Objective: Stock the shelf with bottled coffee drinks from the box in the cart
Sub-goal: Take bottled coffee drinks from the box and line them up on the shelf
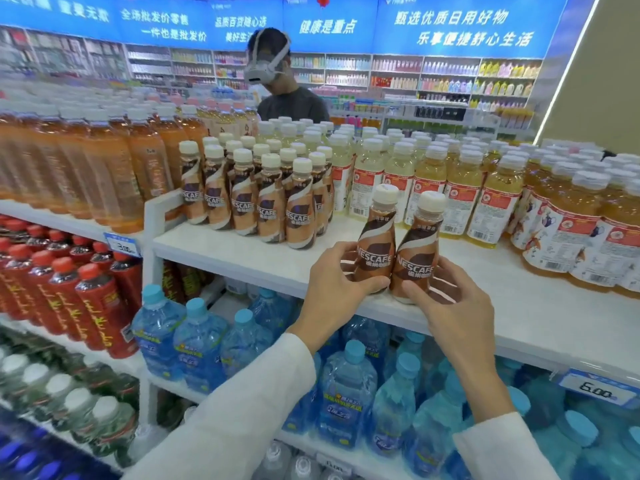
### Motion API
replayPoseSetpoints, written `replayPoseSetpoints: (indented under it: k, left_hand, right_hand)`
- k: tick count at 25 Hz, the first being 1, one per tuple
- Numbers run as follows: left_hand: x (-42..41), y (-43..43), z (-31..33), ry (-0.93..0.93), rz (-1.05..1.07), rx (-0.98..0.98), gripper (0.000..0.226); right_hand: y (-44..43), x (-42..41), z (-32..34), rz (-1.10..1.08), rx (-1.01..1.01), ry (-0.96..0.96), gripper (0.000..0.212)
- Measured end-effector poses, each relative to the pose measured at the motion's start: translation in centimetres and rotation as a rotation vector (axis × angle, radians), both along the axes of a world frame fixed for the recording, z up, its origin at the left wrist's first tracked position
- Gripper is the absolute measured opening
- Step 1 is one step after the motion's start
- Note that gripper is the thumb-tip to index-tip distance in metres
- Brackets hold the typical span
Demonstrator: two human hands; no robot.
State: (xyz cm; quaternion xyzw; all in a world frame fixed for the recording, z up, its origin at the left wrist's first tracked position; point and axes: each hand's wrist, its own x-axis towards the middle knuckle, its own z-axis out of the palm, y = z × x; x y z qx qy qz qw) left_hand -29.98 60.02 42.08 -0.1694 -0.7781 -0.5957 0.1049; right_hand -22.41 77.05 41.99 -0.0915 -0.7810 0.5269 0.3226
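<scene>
Shelf [225, 249] part stocked, room left. My left hand [332, 284] clamps left bottle [375, 244], right hand [453, 306] clamps right bottle [419, 251], at front edge. Box unseen.

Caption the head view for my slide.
Stocking: left hand grips one coffee bottle, right hand a second bottle, at the front of the white shelf before the coffee row.

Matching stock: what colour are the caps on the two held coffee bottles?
Cream-white caps, head view.

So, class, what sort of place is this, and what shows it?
Most likely a supermarket drinks aisle: white shelves packed with rows of bottled drinks, price tags on the shelf edges, and blue banners overhead.
</scene>
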Motion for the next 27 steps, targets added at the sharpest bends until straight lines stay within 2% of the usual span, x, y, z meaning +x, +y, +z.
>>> replayPoseSetpoints:
  k: [10,16,22,27]
  left_hand:
    - [-3.5,-14.5,0.3,0.023,0.159,0.019,0.053]
    - [-7.7,-23.0,0.1,0.01,0.274,0.114,0.056]
    - [-10.8,-28.2,0.2,0.071,0.424,0.027,0.048]
    - [-12.4,-28.6,-0.1,0.159,0.585,-0.158,0.053]
  right_hand:
    - [-13.6,-6.7,0.3,0.213,0.008,-0.002,0.056]
    - [-23.0,-12.5,0.3,0.264,0.017,0.033,0.058]
    - [-29.5,-17.2,-0.2,0.276,0.021,0.024,0.063]
    - [-31.1,-18.6,-0.3,0.229,0.061,0.015,0.06]
